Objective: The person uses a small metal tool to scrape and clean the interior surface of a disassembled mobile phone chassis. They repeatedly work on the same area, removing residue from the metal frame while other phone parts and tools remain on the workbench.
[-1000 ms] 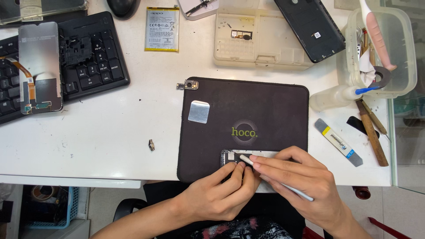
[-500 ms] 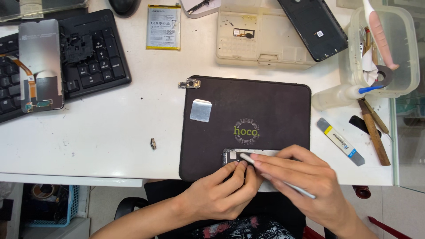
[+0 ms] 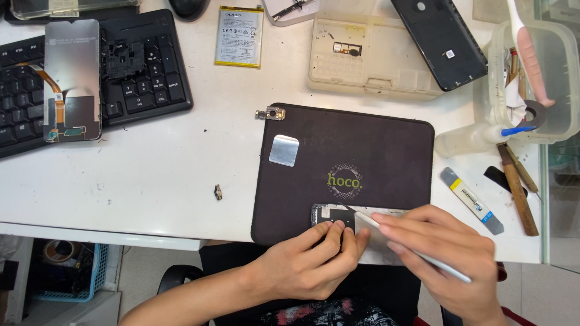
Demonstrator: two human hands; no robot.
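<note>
Phone frame lies flat at the near edge of the black mat, partly hidden under both hands. Left hand presses down on the frame with fingertips bent over its lower edge, pinning it rather than lifting it. Right hand pinches a thin white tool like a pen, tip touching the frame's top left area near a small dark part. Tool runs slanted from the tip down right through the fingers, back end poking out past the hand.

On the mat, up left, a small silver plate. Just off the mat's top left corner, a tiny camera module. A small loose part sits on the white table left of the mat.

Far left, a black keyboard with a screen panel lying face down on it, orange flex visible. Battery lies above the mat, beside a beige tray. A black back cover rests tilted over the tray's right edge. Right side: clear tub with tools, squeeze bottle lying on its side, grey pry blade, wooden-handled tools.
</note>
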